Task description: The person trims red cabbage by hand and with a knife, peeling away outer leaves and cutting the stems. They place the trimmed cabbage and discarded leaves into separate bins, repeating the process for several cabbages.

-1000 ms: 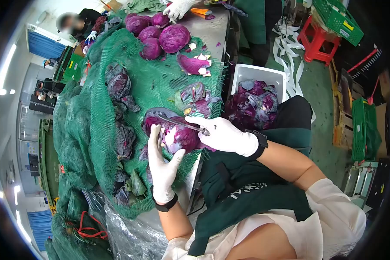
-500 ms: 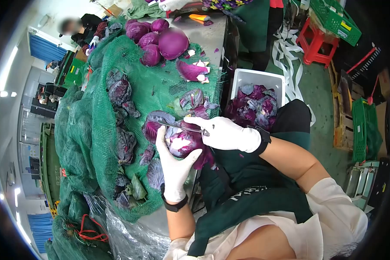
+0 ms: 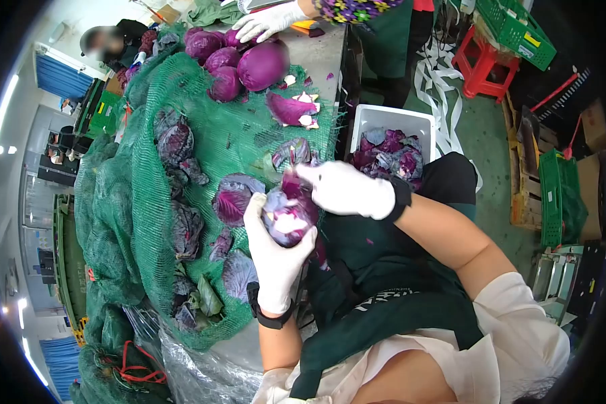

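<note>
At the centre of the frame, a red cabbage (image 3: 291, 219) sits in the left hand (image 3: 276, 256), whose gloved fingers grasp its left side while the thumb presses its lower right. The right hand (image 3: 352, 193), blurred, is curled at the cabbage's upper right; whether its fingers grasp anything I cannot tell. Just left of the cabbage, a loose purple leaf (image 3: 231, 204) lies on green mesh netting (image 3: 242, 145) spread over the metal surface (image 3: 324, 57). Toward the upper centre, a co-worker's gloved hand (image 3: 269, 22) rests at a cluster of smooth red cabbages (image 3: 222, 62). Right of the surface stands a white tub (image 3: 394, 116) of purple leaves; at the upper right, a red stool (image 3: 486, 64) stands on the green floor (image 3: 495, 135).
</note>
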